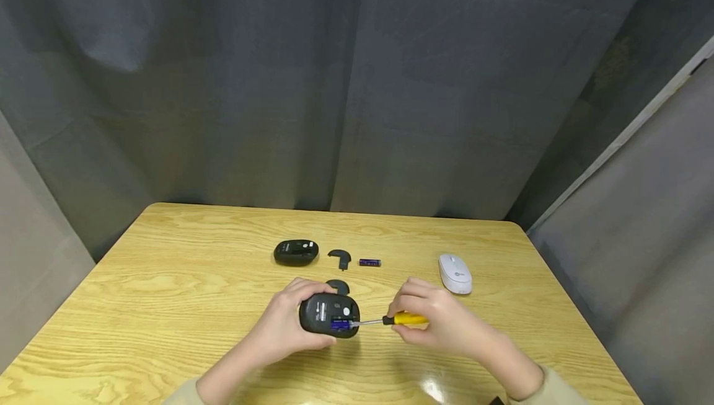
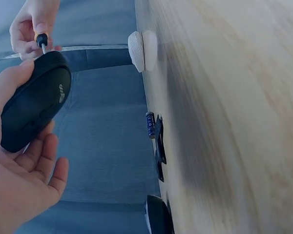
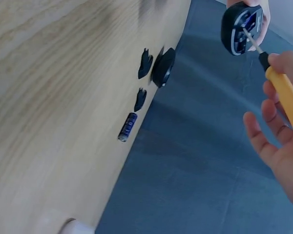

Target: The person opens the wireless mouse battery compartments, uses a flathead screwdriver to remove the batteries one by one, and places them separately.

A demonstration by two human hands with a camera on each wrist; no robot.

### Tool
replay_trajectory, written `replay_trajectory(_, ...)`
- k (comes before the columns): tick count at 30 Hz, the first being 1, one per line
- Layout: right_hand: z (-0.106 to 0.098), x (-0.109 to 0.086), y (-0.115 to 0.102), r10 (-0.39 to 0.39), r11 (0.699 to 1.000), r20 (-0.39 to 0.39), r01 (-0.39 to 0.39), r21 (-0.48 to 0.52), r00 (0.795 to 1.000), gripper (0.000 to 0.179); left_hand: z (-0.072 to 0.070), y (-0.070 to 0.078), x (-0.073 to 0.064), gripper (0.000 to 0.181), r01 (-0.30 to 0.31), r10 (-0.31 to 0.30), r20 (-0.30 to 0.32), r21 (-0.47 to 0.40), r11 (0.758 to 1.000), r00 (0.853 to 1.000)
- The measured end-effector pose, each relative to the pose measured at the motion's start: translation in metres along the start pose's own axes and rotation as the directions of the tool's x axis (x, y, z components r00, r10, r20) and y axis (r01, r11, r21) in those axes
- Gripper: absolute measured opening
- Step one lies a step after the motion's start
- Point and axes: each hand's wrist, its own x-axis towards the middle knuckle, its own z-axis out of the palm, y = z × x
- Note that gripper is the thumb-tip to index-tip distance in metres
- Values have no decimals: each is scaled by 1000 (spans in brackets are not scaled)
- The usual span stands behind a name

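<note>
My left hand (image 1: 281, 321) grips a black computer mouse (image 1: 312, 313) above the table, its underside facing up. A blue battery (image 1: 339, 325) shows in the mouse's opened compartment. My right hand (image 1: 440, 318) holds a screwdriver (image 1: 409, 319) with a yellow handle, thumb and fingers round it. The screwdriver's metal shaft (image 1: 370, 322) points left, its tip at the right end of the battery. In the left wrist view the smooth top of the mouse (image 2: 39, 97) is visible, with the left fingers beneath it.
On the wooden table (image 1: 195, 287) lie a second black mouse (image 1: 295, 253), underside up, a black battery cover (image 1: 341, 258) and a blue battery (image 1: 370, 262). Another black cover (image 1: 338, 286) is partly hidden behind the held mouse. A white mouse (image 1: 455, 274) sits to the right.
</note>
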Motion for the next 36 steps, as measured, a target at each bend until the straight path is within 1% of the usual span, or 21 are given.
replay_trajectory(3,2,-4,4,8,999,-35,-6,52,999,20,0,-2,0,67,24,-25,-3,-58,998,1000)
replay_trajectory(5,4,-6,5,21,996,-56,-16,87,998,21,0,-4,-1,67,35,-35,1,-81,996,999)
replay_trajectory(8,5,-9,6,47,989,-85,-34,146,995,25,0,-6,-1,67,65,-62,21,-137,988,998)
replay_trajectory(13,10,-14,11,84,970,-126,-52,239,988,30,0,-8,-1,66,136,-122,71,-250,959,990)
replay_trajectory(15,13,-16,13,95,964,-143,-55,259,985,30,0,-10,-1,66,147,-125,92,-286,947,988)
replay_trajectory(19,16,-19,14,153,951,-156,-102,292,976,30,1,-12,0,66,156,-115,131,-373,915,985)
replay_trajectory(22,19,-22,13,226,924,-155,-162,346,962,30,3,-12,0,65,164,-111,145,-440,883,983)
replay_trajectory(25,21,-24,13,285,897,-163,-203,392,945,28,4,-10,0,64,171,-114,145,-479,861,983)
replay_trajectory(27,22,-25,13,314,884,-171,-223,410,934,27,5,-10,0,64,181,-122,147,-503,845,981)
replay_trajectory(29,24,-26,13,347,869,-173,-247,429,922,26,6,-9,0,65,195,-133,152,-530,825,979)
replay_trajectory(31,26,-27,12,370,855,-175,-261,448,912,25,6,-9,1,65,214,-149,160,-554,804,976)
replay_trajectory(33,27,-27,13,379,845,-182,-260,467,907,25,7,-8,1,65,237,-174,164,-565,790,971)
replay_trajectory(36,28,-25,11,383,837,-199,-248,487,902,26,8,-7,1,67,258,-196,169,-589,766,966)
